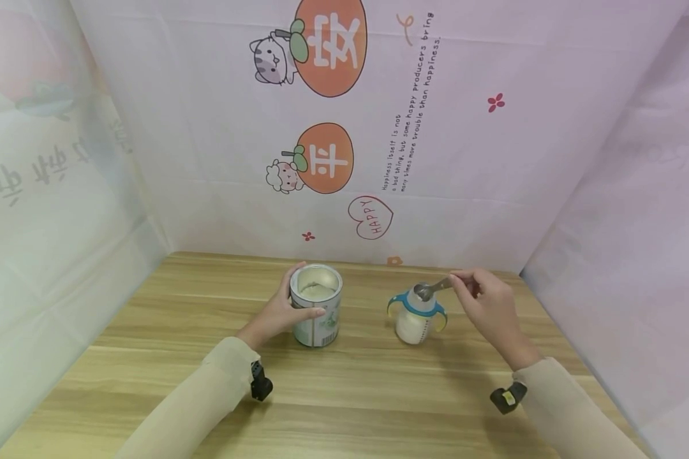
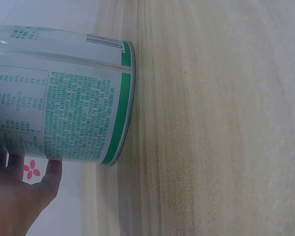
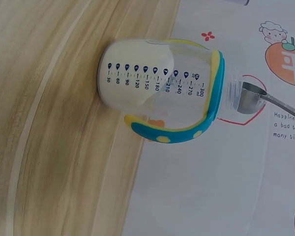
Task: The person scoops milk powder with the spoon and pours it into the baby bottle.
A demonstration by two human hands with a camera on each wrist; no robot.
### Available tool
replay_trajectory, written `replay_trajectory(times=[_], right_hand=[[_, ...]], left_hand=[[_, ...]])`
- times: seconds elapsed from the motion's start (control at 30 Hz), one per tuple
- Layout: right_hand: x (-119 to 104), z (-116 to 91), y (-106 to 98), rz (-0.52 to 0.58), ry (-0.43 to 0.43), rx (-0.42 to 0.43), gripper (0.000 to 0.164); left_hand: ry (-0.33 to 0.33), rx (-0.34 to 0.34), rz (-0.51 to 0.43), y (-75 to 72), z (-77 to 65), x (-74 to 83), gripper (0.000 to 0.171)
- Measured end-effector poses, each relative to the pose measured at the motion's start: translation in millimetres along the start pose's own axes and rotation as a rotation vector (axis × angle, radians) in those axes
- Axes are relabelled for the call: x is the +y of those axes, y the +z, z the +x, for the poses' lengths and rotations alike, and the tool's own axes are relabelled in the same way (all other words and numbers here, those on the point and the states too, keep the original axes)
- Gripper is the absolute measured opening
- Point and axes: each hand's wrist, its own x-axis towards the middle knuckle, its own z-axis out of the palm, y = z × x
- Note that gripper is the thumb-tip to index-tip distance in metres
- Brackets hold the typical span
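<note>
My left hand (image 1: 287,307) grips an open milk powder can (image 1: 316,319) around its side, thumb across the front. Pale powder shows inside the can, and the left wrist view has its green-printed side (image 2: 83,108) with fingers beneath. A metal measuring spoon (image 1: 434,288) is pinched by its handle in my right hand (image 1: 488,306). Its bowl (image 3: 250,98) is tipped at the open mouth of a clear baby bottle (image 1: 413,325). The bottle stands upright, with a blue and yellow two-handled collar (image 3: 216,88) and white contents up to roughly the 210 ml mark.
Both containers stand on a wood-grain table (image 1: 350,401), the can left of the bottle. A printed cloth backdrop (image 1: 436,127) rises behind the table, with cloth at both sides. Each wrist carries a small black camera.
</note>
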Motion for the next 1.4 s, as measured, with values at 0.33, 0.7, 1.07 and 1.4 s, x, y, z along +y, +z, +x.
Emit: replay_trajectory(times=[0.33,0.7,1.07,1.4], right_hand=[[-1,0,-2,0.062,0.271,-0.001,0.009],[-8,7,-8,0.234,0.663,-0.107,0.040],[-12,14,4,0.394,0.810,-0.075,0.043],[-21,22,22,0.479,0.812,-0.076,0.043]], left_hand=[[0.003,-0.008,-0.006,0.0,-0.8,0.4,0.110],[0.003,0.001,0.002,0.3,-1.0,0.9,0.111],[0.007,0.001,0.009,0.1,0.0,-0.2,0.111],[-0.005,-0.006,-0.005,0.6,-0.4,0.7,0.108]])
